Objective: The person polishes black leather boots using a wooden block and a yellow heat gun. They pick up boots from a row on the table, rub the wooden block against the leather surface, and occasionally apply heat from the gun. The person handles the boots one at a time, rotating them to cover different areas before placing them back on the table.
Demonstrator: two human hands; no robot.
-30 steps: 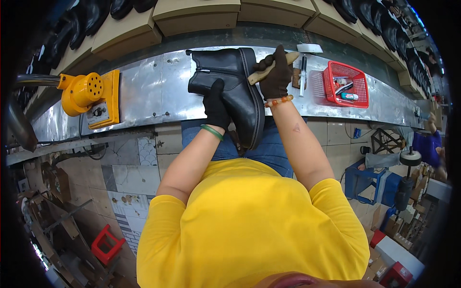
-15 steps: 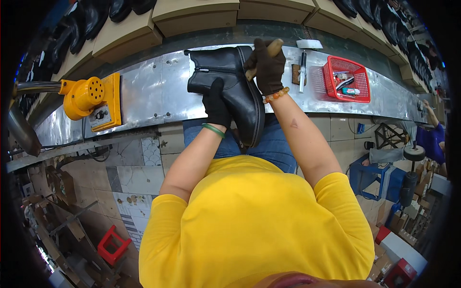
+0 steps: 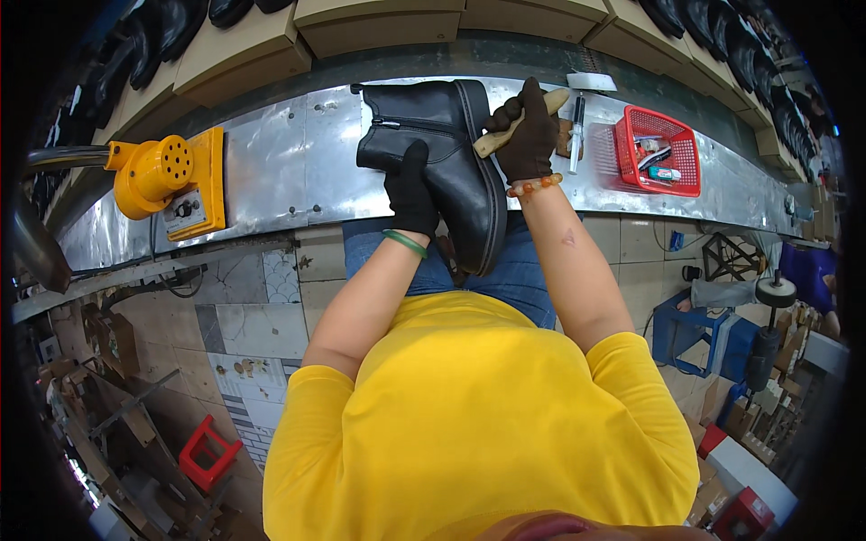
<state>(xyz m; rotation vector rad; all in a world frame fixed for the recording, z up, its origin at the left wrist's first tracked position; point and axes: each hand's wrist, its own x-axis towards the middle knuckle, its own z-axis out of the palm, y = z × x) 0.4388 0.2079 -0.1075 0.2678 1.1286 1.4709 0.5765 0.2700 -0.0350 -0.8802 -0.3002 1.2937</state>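
Observation:
A black leather ankle boot with a side zip lies on its side, its shaft over the metal bench and its toe hanging past the near edge. My left hand, in a black glove, grips the boot at the ankle, thumb on the upper. Closed in a dark brown glove, my right hand holds a tan elongated bar, whose material I cannot tell. The bar's lower end is against or very near the boot's sole edge. The palm side of each hand is hidden.
Right of my right hand lie a brown block and a slim tool, then a red basket of small items. A yellow machine stands on the bench at left. Cardboard boxes line the far side.
The boot and my left hand have shifted slightly right. My right hand has moved right and a little nearer, and the tan bar now shows at its full slant.

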